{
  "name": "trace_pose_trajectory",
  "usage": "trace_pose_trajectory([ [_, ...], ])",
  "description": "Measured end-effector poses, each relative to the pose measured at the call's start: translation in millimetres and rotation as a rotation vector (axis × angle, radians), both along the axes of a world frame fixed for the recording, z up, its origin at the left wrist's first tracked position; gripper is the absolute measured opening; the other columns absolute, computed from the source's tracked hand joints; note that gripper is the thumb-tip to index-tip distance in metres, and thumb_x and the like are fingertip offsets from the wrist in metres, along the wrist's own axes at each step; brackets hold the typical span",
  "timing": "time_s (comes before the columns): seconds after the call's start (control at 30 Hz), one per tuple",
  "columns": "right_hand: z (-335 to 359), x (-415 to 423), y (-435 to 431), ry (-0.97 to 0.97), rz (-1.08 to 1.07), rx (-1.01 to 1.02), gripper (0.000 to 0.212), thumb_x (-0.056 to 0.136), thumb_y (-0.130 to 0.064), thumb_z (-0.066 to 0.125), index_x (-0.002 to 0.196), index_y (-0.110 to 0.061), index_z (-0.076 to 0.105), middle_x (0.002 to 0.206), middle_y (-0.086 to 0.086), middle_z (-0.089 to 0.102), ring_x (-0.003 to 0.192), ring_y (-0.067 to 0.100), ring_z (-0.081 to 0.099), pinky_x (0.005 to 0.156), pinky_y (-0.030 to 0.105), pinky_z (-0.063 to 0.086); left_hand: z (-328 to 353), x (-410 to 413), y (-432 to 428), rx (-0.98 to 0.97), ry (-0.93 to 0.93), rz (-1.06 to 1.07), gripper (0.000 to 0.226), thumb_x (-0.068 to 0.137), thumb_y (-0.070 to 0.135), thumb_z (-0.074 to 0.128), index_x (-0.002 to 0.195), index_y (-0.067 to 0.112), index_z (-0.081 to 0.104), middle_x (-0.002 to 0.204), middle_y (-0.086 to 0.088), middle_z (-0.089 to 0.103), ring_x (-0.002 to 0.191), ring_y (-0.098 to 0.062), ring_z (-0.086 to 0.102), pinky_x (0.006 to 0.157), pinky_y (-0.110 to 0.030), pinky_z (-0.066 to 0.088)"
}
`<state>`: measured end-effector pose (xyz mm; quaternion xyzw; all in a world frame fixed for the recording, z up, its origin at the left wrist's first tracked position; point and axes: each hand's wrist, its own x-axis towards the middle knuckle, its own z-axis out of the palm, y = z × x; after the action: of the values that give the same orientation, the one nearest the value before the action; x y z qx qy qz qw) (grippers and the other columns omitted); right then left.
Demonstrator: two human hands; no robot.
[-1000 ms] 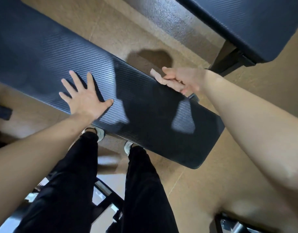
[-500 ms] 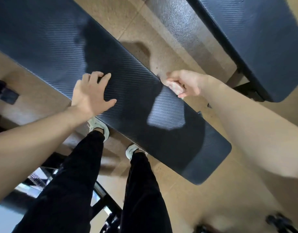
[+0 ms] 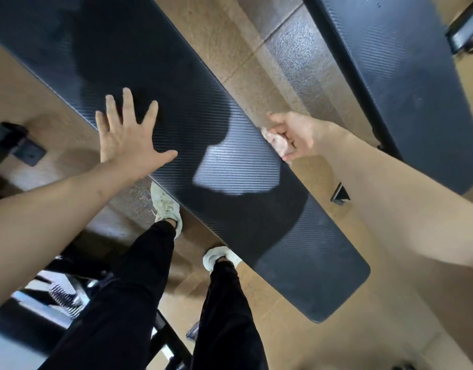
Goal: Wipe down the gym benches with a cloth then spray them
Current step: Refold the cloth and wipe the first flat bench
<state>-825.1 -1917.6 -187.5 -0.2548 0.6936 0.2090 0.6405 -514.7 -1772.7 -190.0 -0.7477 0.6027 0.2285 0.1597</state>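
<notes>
A long black textured gym bench (image 3: 230, 204) runs diagonally from upper left to lower right. My left hand (image 3: 126, 137) lies flat on its near edge with fingers spread. My right hand (image 3: 294, 134) is at the bench's far edge, fingers curled round a small pale crumpled cloth (image 3: 276, 141) that touches the pad's rim. A second black bench (image 3: 406, 84) stands parallel at the upper right. No spray bottle is in view.
My legs in black trousers and pale shoes (image 3: 167, 206) stand against the near side of the bench. Tan and grey rubber floor tiles (image 3: 280, 57) lie between the benches. Black metal frames and equipment (image 3: 19, 145) sit at left and lower left.
My left hand's fingers have spread flat on the pad again. My right hand stays on the far edge, holding the cloth. The view has shifted along the bench.
</notes>
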Motion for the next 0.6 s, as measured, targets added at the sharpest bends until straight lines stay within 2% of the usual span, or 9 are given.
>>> trace_pose_trajectory([
  [0.03,-1,7,-6,-0.001,-0.004,0.011,0.048,0.094,-0.061,0.050,0.115,-0.019,0.060,0.124,-0.001,0.056,0.103,0.016,0.054,0.085,0.036,0.047,-2,6,-2,0.022,0.011,0.018,0.112,0.075,0.078,0.066,0.161,0.034,0.011,0.169,-0.017,-0.006,0.154,-0.049,0.000,0.124,-0.064,0.013],
  [0.1,-2,23,-19,0.000,-0.001,0.016,0.044,0.094,-0.059,0.050,0.108,-0.018,0.059,0.113,0.000,0.057,0.096,0.018,0.055,0.082,0.036,0.046,-4,14,-3,0.055,0.034,0.018,0.115,0.074,0.076,0.069,0.161,0.036,0.006,0.169,-0.017,-0.010,0.154,-0.049,-0.001,0.124,-0.063,0.015],
  [0.23,-1,57,-44,-0.010,0.040,0.009,0.041,0.092,-0.057,0.053,0.103,-0.018,0.058,0.109,0.000,0.059,0.101,0.021,0.055,0.082,0.039,0.049,-5,20,-3,0.065,0.024,-0.015,0.118,0.073,0.077,0.068,0.161,0.037,0.001,0.168,-0.016,-0.012,0.153,-0.049,-0.001,0.124,-0.062,0.017],
  [0.4,1,90,-71,-0.059,0.069,0.057,0.049,0.090,-0.061,0.051,0.108,-0.016,0.061,0.093,0.001,0.062,0.088,0.021,0.057,0.080,0.037,0.051,-5,27,-3,0.068,0.028,-0.034,0.113,0.076,0.079,0.063,0.161,0.039,-0.001,0.168,-0.015,-0.011,0.153,-0.046,0.001,0.124,-0.058,0.020],
  [0.47,-4,99,-80,-0.085,0.048,0.078,0.059,0.089,-0.063,0.052,0.117,-0.012,0.061,0.098,0.002,0.059,0.087,0.021,0.055,0.079,0.037,0.049,-7,29,-3,0.074,0.042,-0.026,0.113,0.077,0.079,0.063,0.160,0.041,-0.004,0.168,-0.013,-0.013,0.154,-0.044,-0.001,0.125,-0.057,0.019],
  [0.53,-8,110,-87,-0.103,0.038,0.079,0.069,0.088,-0.064,0.053,0.128,-0.008,0.059,0.108,0.004,0.057,0.096,0.023,0.053,0.082,0.039,0.049,-7,31,-3,0.092,0.042,-0.030,0.114,0.078,0.080,0.061,0.160,0.041,-0.009,0.168,-0.012,-0.016,0.154,-0.044,-0.003,0.125,-0.056,0.018],
  [0.6,-11,124,-96,-0.123,0.039,0.061,0.071,0.087,-0.064,0.052,0.133,-0.010,0.057,0.116,0.005,0.057,0.102,0.025,0.054,0.082,0.040,0.050,-6,32,-5,0.113,0.045,-0.039,0.113,0.079,0.079,0.060,0.160,0.041,-0.011,0.167,-0.013,-0.017,0.154,-0.044,-0.004,0.126,-0.056,0.018],
])
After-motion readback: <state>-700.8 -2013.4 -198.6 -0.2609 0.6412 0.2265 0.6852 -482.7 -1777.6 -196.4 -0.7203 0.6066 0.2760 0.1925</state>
